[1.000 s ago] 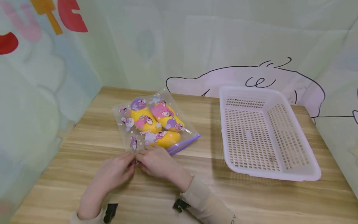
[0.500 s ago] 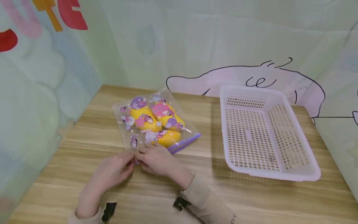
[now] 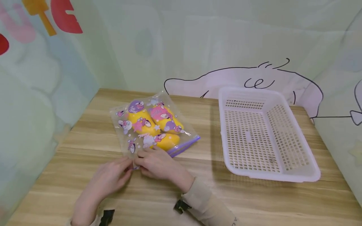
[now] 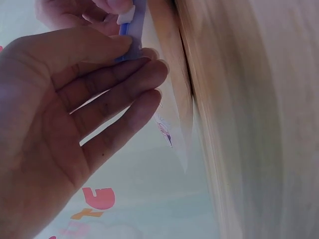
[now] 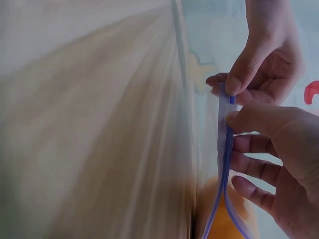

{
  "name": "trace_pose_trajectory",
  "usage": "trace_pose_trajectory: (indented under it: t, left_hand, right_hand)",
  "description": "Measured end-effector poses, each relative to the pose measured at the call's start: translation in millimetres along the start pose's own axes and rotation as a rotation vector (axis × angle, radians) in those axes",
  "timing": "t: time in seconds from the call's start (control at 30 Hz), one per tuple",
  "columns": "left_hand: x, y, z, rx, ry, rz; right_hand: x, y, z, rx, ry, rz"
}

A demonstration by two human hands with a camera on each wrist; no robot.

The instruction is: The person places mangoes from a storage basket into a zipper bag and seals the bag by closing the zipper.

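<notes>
A clear zip-lock bag [image 3: 130, 138] with cartoon prints lies on the table, its purple zip edge [image 3: 185, 148] turned toward me. Inside it are three yellow, mango-like fruits [image 3: 170, 142]. At the near-left corner, my left hand [image 3: 112, 175] pinches the end of the zip strip [image 5: 225, 144] between thumb and forefinger. Close beside it, my right hand [image 3: 158, 163] pinches the same strip. In the right wrist view, the strip's two lips are together between the hands and parted farther along. A small white piece [image 4: 126, 16] shows on the strip in the left wrist view.
To the right of the bag stands a white perforated plastic basket [image 3: 247, 147] with nothing in it. Both rest on a wood-grain table [image 3: 158, 204]. A printed cloth backdrop [image 3: 192, 47] rises behind and along the sides.
The head view has shifted slightly. Both hands stay at the bag's near-left corner, with the right fingers a little nearer the strip's end. Bag, fruits and basket keep their places.
</notes>
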State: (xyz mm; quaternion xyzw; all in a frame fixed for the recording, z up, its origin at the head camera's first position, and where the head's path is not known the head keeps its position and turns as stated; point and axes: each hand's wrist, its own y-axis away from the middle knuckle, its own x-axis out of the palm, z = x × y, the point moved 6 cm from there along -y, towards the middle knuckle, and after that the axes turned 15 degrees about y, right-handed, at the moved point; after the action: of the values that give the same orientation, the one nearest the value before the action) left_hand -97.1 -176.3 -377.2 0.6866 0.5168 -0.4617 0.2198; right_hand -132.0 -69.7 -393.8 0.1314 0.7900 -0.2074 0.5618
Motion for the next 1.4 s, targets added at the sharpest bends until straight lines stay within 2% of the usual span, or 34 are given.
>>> trace_pose_trajectory:
  t: [0.3, 0.5, 0.8, 1.03, 1.27, 1.4]
  left_hand:
    - [0.3, 4.2, 1.2, -0.002, 0.006, 0.003]
    - [-0.8, 3.3, 1.1, -0.001, 0.012, 0.003]
    - [-5.1, 4.3, -2.1, 0.071, 0.002, -0.079]
    - [-9.2, 4.1, -5.2, 0.139, 0.004, -0.116]
    - [-10.9, 2.5, -8.0, 0.156, 0.004, -0.119]
    - [-10.3, -0.4, -11.6, 0.146, -0.017, -0.093]
  right_hand:
    - [1, 1, 0, -0.03, -0.02, 0.029]
    - [0, 2, -3, -0.039, -0.007, 0.004]
    - [-2, 4, -7, -0.061, -0.004, -0.05]
    - [-6, 5, -9, -0.083, 0.005, -0.038]
    - [-8, 6, -11, -0.099, 0.015, -0.048]
    - [-7, 9, -12, -0.096, 0.023, -0.052]
